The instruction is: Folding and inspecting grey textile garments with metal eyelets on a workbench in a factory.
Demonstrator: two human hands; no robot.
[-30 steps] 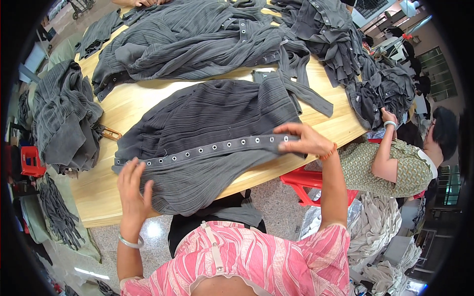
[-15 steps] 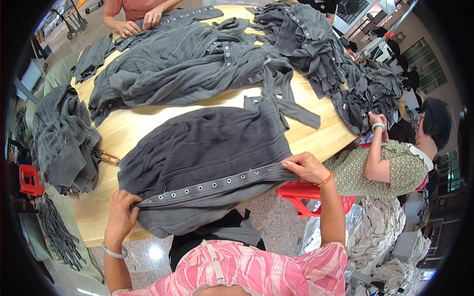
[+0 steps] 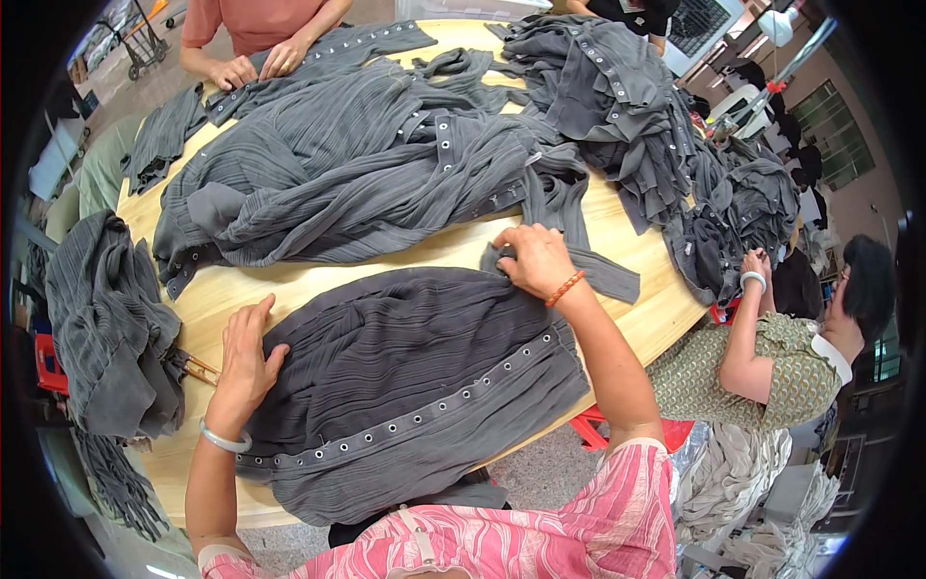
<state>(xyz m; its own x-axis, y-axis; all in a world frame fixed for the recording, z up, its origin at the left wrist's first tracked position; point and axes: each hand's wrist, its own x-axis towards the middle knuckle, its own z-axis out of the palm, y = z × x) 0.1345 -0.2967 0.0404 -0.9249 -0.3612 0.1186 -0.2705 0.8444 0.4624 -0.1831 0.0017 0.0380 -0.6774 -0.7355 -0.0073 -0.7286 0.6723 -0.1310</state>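
A dark grey ribbed garment point(image 3: 415, 347) lies spread in front of me on the wooden table, with a band of ring-shaped metal snaps running across its near part. My left hand point(image 3: 249, 359) rests at the garment's left edge, its fingers spread and gripping nothing. At the far right corner, my right hand point(image 3: 536, 262) pinches a fold of the garment between thumb and fingers. Beside my left hand, a brass-coloured tool point(image 3: 201, 371) is partly covered by a heap of grey garments point(image 3: 116, 333).
A long pile of grey garments point(image 3: 338, 174) lies beyond mine; more heaps point(image 3: 617, 106) cover the far right. A person across the table point(image 3: 260, 58) handles a garment. Another person point(image 3: 762, 357) works at the right. A red stool point(image 3: 590, 427) stands by the table's near edge point(image 3: 526, 442).
Both hands have left the snap band. My left hand moved up along the left edge and opened; my right hand moved to the far right corner. The garment's near part now lies flat.
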